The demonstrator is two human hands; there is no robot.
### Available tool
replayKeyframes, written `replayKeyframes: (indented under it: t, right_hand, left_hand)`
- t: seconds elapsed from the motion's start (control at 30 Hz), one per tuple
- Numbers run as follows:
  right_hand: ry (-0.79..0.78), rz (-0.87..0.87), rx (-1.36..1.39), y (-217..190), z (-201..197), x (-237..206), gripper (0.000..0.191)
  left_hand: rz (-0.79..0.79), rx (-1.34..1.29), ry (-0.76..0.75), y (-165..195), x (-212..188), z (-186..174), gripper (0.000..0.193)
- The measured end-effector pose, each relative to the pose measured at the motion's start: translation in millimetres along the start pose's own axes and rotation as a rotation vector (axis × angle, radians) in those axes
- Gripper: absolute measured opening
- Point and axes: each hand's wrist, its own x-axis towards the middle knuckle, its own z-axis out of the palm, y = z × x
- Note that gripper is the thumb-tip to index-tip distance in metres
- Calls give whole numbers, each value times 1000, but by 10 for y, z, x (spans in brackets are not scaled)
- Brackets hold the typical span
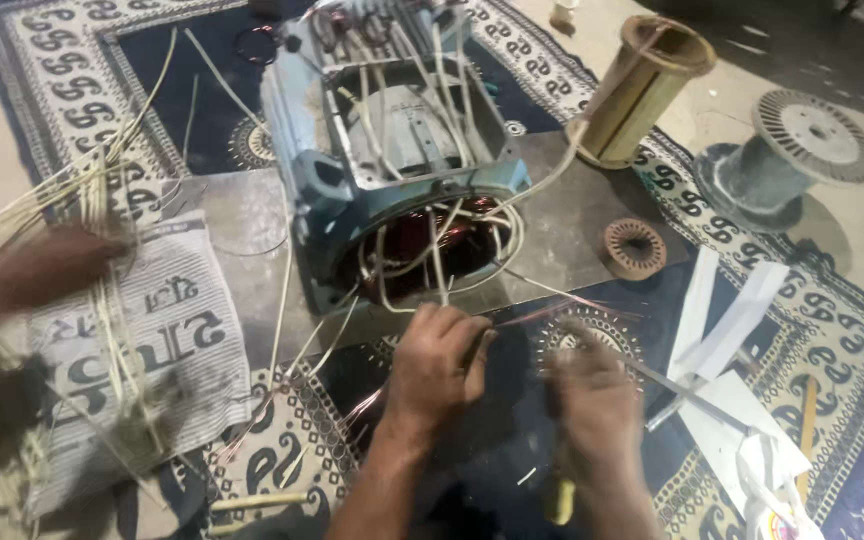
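Left hand [435, 365]: fingers curled shut on thin copper wires [537, 312], just below the open motor housing [402, 170]. Right hand [597, 400]: blurred, loosely curled; grip cannot be told. Another person's hand [37, 270] among sleeving strips [102, 260] at left. Rug [852, 330] bare at right.

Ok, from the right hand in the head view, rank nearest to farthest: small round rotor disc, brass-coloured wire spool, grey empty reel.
From the right hand:
1. Small round rotor disc, just ahead on the metal sheet.
2. Brass-coloured wire spool, farther ahead.
3. Grey empty reel, far right on the floor.
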Motion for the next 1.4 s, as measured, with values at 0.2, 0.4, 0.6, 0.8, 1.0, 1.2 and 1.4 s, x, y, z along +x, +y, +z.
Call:
replayKeyframes:
  t: [0.2,0.4,0.6,0.8,1.0,1.2,1.4]
  right_hand:
    - [-144,-112,95,394,505,151,20]
    - [275,33,231,-222,-263,479,18]
    - [253,-34,-22,-4,-707,482,22]
    - [71,-120,-314,241,-33,76,42]
    - [-80,-344,-227,29,627,24,37]
    - [244,-108,-679,-129,283,-435,38]
    - [170,-366,-173,-25,-211,-369,48]
  left_hand:
    - [38,21,-15,30,55,-14,21]
    - [-9,12,-20,47,37,-119,14]
    - [-14,-107,-53,99,51,-126,20]
    - [-54,-183,-125,47,-4,-108,35]
    - [-58,-281,-114,-116,-28,-63,40]
    - [35,-287,-101,-143,-4,-102,35]
    - [-26,-318,-110,-197,-98,-121,34]
